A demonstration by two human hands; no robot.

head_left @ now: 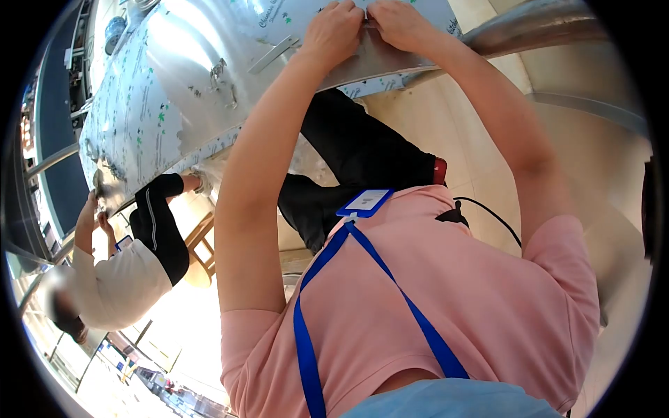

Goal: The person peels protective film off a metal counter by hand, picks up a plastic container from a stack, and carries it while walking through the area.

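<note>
Both hands are close together at the top of the head view, over a metal-topped table (202,118) partly covered with printed film. The fingers of my left hand (334,33) are bent and pressed together. Facing it, my right hand (398,25) is closed too, its fingertips nearly touching those of the left. Between them is a small thing, too small to make out. A flat metal strip (273,54) lies on the table just left of my left hand. Further left are some small dark pieces (219,70).
A co-worker in a white shirt (132,285) sits at the far left end of the table, with hands at its edge. A wooden stool (202,244) stands beside that person. A curved metal tube (536,31) runs at the upper right.
</note>
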